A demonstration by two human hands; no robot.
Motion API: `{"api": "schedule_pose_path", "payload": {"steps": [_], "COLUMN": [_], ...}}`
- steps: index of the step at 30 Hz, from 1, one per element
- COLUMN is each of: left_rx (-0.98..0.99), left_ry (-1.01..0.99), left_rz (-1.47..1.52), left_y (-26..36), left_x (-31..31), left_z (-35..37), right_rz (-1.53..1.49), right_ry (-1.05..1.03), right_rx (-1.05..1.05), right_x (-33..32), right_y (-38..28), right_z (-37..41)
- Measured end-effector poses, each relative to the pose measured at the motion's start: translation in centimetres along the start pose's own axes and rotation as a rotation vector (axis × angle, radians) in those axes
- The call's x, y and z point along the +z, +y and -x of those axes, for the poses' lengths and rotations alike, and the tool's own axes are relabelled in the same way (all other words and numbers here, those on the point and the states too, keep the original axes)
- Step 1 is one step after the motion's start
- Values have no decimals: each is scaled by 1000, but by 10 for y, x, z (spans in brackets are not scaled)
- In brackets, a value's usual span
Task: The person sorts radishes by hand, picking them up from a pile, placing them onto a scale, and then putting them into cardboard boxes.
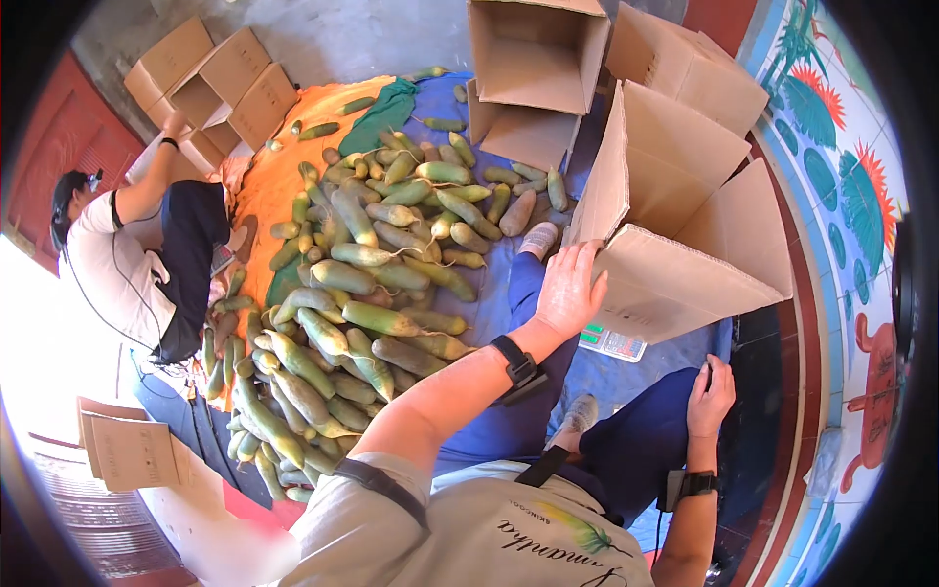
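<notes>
My left hand (570, 291) is at the near left edge of an open cardboard box (675, 279), its fingers bent over the flap. The box stands with its flaps up on a digital scale (613, 342), whose green display partly shows. My right hand (712, 395) rests by my right knee, fingers curled; whether something small is in them is too hard to make out. Left of my left arm lies a large heap of green radishes (377, 318) on blue, green and orange cloths.
A co-worker (132, 245) sits at the left, one hand at stacked cardboard boxes (210, 88). More open boxes (538, 59) stand at the top. A folded carton (132, 455) lies lower left. A painted tile wall (841, 196) runs along the right.
</notes>
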State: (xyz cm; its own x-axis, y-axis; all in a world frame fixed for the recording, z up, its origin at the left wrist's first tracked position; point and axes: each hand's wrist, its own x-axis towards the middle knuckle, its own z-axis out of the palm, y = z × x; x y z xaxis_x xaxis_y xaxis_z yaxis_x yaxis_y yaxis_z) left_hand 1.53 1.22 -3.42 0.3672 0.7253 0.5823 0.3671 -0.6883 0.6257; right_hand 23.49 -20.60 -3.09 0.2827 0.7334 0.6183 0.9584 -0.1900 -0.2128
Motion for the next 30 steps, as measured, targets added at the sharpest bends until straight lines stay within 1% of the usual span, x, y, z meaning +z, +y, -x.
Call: {"api": "schedule_pose_path", "payload": {"steps": [7,10,13,16,18,19,20,21,22,23,24,27,29,30], "left_rx": [-27,1,-45,-78,-72,-100,-104,-128,-118,-147,-217,-340,-532,-578], "left_ry": [32,66,45,91,187,186,242,251,278,287,253,177,111,96], "left_rz": [47,65,95,90,87,109,79,59,-1,-62,-76,-210,-234,-286], "left_y": [2,1,2,-4,-15,-22,-30,-39,-54,-69,-88,-143,-188,-194], "left_x": [-1,0,-2,-2,-6,-11,-15,-23,-29,-33,-38,-56,-64,-73], "left_z": [0,0,-1,-1,-3,-3,-4,-3,-2,3,9,36,57,63], "right_rz": [-2,12,10,7,14,15,12,9,8,2,-5,-20,-20,-19], "right_ry": [14,15,11,12,10,7,13,19,16,17,17,-3,-5,-5], "right_rx": [-23,-18,-14,-10,-11,-9,-15,-20,-18,-27,-36,-6,-7,-11], "right_x": [3,4,3,4,4,4,4,4,4,4,4,5,5,5], "right_y": [1,1,0,0,1,1,0,0,-1,-3,-3,-1,-1,-1], "right_z": [-1,-1,0,-1,0,0,-1,-2,-2,-4,-4,-4,-4,-4]}}
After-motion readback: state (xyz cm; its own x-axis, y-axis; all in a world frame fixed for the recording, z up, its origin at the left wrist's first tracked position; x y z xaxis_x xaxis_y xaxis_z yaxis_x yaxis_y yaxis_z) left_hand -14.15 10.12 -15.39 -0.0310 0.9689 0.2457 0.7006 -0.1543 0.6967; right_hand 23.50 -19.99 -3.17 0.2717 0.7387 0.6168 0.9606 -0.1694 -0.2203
